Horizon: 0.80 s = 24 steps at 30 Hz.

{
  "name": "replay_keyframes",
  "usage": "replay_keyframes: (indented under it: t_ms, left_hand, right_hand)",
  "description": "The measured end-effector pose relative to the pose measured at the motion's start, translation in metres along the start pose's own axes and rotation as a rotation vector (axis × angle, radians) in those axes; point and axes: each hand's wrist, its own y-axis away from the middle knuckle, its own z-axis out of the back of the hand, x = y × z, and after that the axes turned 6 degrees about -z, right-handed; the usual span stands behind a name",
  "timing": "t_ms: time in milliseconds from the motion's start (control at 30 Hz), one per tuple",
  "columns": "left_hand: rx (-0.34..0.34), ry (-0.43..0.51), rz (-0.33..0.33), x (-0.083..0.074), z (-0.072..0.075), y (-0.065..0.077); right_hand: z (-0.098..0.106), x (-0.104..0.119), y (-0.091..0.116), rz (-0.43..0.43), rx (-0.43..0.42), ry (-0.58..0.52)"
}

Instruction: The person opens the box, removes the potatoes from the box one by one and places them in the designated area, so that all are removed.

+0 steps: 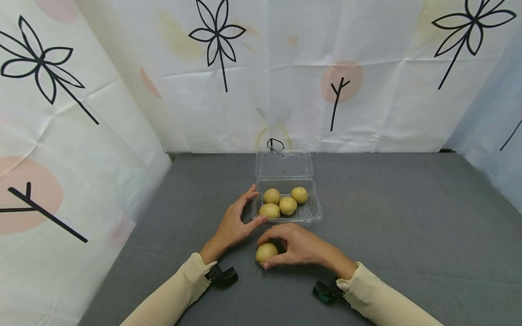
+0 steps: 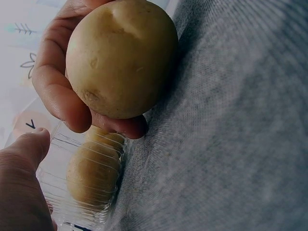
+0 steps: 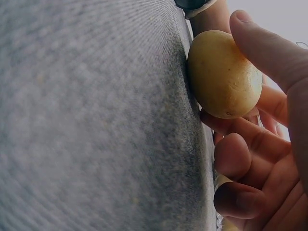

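Observation:
On the grey table, a round yellow potato (image 1: 266, 254) lies in front of a clear plastic clamshell box (image 1: 315, 216). My right hand (image 1: 306, 246) holds this potato, thumb on the near side and curled fingers on the far side; the right wrist view shows the potato (image 3: 224, 74) low against the cloth. Several more potatoes (image 1: 287, 205) sit inside the box, whose lid (image 1: 284, 165) stands open at the back. My left hand (image 1: 235, 225) is spread around the box's left front corner, fingers along the left side and thumb by the front rim.
A grey cloth (image 1: 387, 217) covers the table. White fabric walls (image 1: 285, 90) printed with black flowers and pale spots rise at the back and both sides. A dark wrist camera (image 1: 222, 276) sits on the left wrist, another (image 1: 326, 291) on the right.

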Motion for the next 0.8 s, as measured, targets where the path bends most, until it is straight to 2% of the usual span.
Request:
replay_keyframes:
  t_ms: [433,700,800]
  left_hand:
    - [0.011,-0.006,0.007,0.0,0.0,0.0]
    - [0.006,-0.007,0.003,-0.001,-0.001,0.0]
    - [0.004,-0.01,-0.002,-0.001,-0.001,0.0]
  right_hand:
    - [0.005,0.005,0.002,0.013,-0.023,0.005]
    - [0.02,0.012,0.004,-0.01,-0.018,-0.052]
    - [0.027,0.014,0.004,0.012,-0.05,-0.073]
